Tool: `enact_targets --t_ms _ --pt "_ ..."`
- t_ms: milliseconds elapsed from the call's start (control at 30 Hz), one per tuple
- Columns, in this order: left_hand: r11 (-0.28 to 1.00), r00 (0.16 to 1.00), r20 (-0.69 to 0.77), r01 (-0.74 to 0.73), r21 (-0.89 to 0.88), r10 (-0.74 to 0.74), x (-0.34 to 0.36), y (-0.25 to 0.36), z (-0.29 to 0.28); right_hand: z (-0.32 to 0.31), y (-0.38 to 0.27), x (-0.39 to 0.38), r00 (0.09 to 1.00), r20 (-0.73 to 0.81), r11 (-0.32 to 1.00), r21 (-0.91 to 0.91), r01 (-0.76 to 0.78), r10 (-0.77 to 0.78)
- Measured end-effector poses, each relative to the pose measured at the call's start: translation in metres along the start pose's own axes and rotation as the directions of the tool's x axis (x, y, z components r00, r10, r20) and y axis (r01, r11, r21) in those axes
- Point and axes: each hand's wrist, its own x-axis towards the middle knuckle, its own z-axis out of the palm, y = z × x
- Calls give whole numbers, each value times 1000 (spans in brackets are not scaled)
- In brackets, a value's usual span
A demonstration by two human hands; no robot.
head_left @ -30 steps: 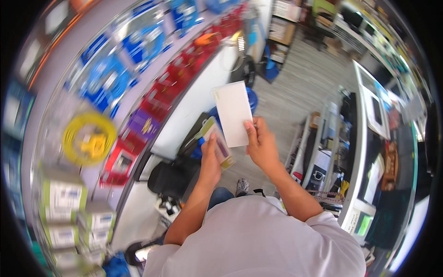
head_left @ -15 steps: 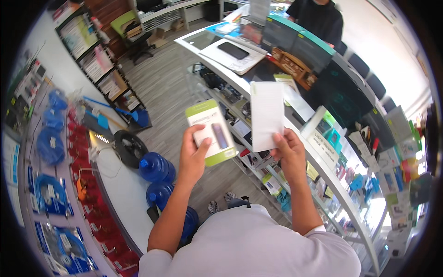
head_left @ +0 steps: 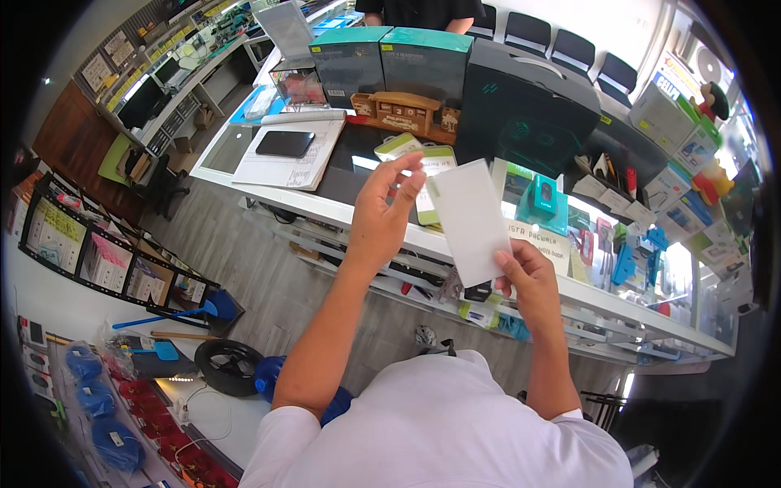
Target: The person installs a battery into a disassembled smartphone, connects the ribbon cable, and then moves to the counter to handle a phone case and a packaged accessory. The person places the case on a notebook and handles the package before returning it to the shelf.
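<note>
My right hand [head_left: 533, 281] pinches the lower right corner of a white rectangular slip of paper [head_left: 473, 224] with a faint green patch near its top left. The slip is tilted above the counter's near edge. My left hand [head_left: 386, 207] is raised left of the slip, its fingers curved and apart, with nothing seen in them. Just beyond its fingertips, a green-and-white box [head_left: 439, 159] lies on the dark counter top, partly covered by the slip. A second green-and-white box [head_left: 397, 146] lies beside it, partly behind my fingers.
A black phone [head_left: 285, 144] rests on an open notebook [head_left: 321, 167] to the left. Behind stand a wooden block calendar [head_left: 399, 114], two teal-topped boxes [head_left: 427, 69] and a large black case [head_left: 529, 106]. A person in black [head_left: 419, 10] is across the counter. Blue water jugs [head_left: 272, 378] stand lower left.
My view has turned right toward the counter. The green-and-white box has left my left hand and lies on the counter. My right hand still holds the white slip, now tilted.
</note>
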Motion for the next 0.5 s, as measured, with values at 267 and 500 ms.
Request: enact_targets --t_ms 267,500 --pt "831 907 -87 -335 444 412 29 3 -47 46 -3 60 992 126 993 114 -33 18" --pt "913 947 178 -310 266 269 68 -17 -115 89 -3 96 998 -54 993 119 27 -21"
